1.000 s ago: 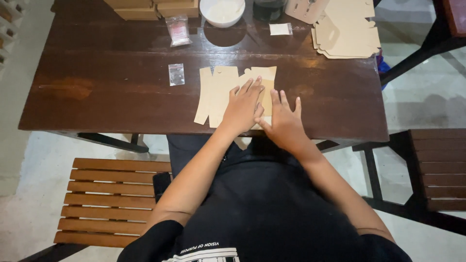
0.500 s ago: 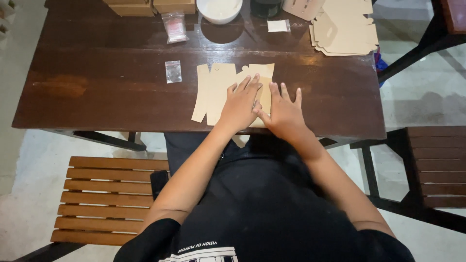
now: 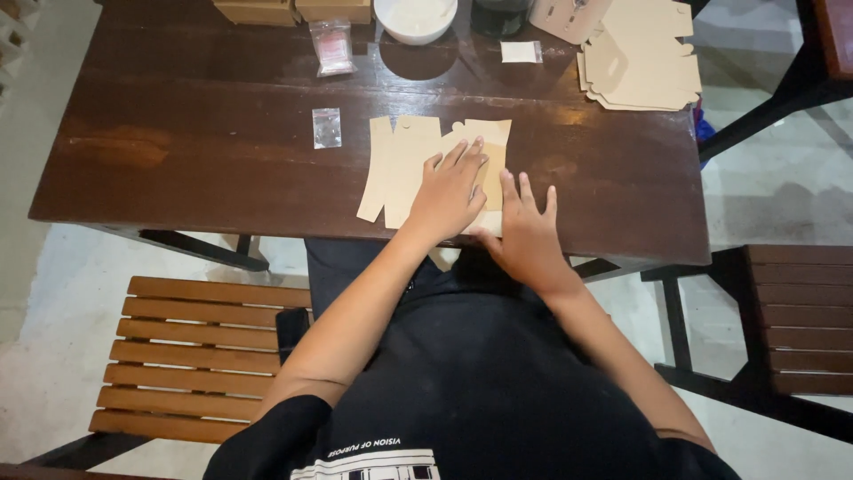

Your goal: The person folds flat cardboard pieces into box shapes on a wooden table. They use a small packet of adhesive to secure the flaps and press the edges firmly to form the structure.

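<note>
A flat tan cardboard box blank (image 3: 402,160) lies unfolded on the dark wooden table (image 3: 195,151), near its front edge. My left hand (image 3: 450,191) presses flat on the blank's right part, fingers spread and pointing away from me. Beside it, my right hand (image 3: 526,229) rests palm down at the blank's right edge, fingers apart, thumb touching the cardboard's lower corner. Neither hand grips anything.
A stack of tan cardboard blanks (image 3: 644,58) sits at the table's far right. A white bowl (image 3: 415,18), a small pink-filled plastic bag (image 3: 333,46), a small clear bag (image 3: 326,127) and folded tan boxes (image 3: 293,11) lie farther back. Slatted wooden benches (image 3: 213,356) stand at both sides.
Both hands stay pressed on the cardboard blank. The right hand has slid slightly toward the table's front edge.
</note>
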